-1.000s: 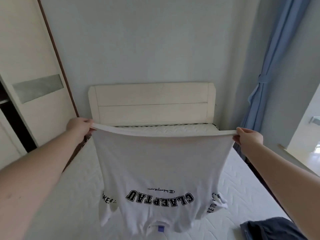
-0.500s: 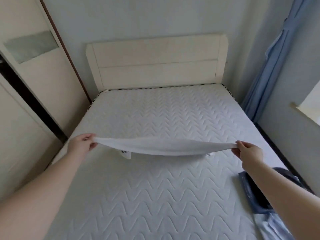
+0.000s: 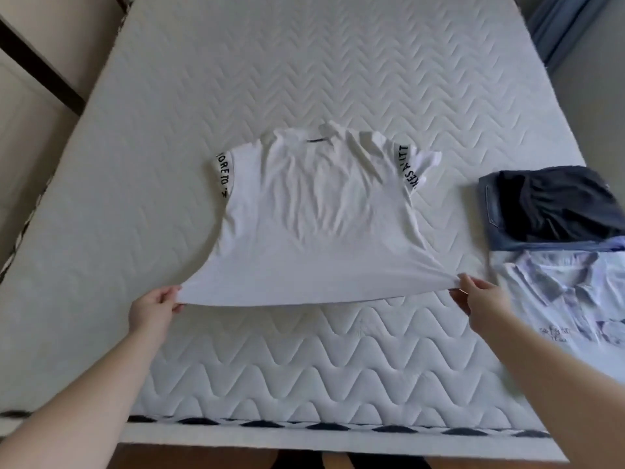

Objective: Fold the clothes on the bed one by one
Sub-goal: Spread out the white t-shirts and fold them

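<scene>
White T-shirt flat on mattress, hem corners pinched (lightly lifted) by left hand and right hand.

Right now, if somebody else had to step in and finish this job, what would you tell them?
Left hand pinches the near-left hem corner of the white T-shirt; right hand pinches the near-right corner.
The shirt lies spread on the mattress, collar away from you, hem slightly lifted and taut.
Done: shirt laid out, not yet folded.
Left: fold it, then deal with the dark clothes and the pale collared shirt at the right.
</scene>
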A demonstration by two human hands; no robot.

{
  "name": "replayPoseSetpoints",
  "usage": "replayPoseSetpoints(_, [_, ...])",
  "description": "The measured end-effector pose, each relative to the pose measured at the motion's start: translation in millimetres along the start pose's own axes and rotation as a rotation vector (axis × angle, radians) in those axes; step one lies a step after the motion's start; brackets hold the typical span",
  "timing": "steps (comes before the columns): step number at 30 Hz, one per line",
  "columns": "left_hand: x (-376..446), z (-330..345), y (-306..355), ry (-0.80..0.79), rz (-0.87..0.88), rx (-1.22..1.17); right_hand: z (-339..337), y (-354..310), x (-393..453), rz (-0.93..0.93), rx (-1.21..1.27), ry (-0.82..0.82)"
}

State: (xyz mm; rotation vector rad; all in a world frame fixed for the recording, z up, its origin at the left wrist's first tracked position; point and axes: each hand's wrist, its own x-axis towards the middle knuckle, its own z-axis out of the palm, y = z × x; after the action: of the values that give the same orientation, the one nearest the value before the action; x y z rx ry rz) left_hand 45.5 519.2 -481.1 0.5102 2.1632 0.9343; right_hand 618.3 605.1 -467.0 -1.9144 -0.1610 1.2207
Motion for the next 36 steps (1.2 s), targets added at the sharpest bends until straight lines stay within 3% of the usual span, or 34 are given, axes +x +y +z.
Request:
replayPoseSetpoints(6, [-22.1,7.9,-84.1,-0.034,-0.027,0.006,-34.5,85.4,5.4,0.004,-0.039,-0.064])
replayPoseSetpoints(12, [-28.8,4.4,-127.4,-0.021,-0.033,-0.063,-42.8,157.7,-5.1,-0.052,-0.103,0.008])
replayPoseSetpoints(25, [-58.5,-18.0,-230.3,0.056,-0.118,0.045,-97.6,237.2,-27.4,-0.079,-0.198,0.147])
replayPoseSetpoints(36, [-64.6,-19.5,-243.1,0.061,-0.104,0.203,-114.3,260.2,-30.0,-0.162,-0.738,0.153])
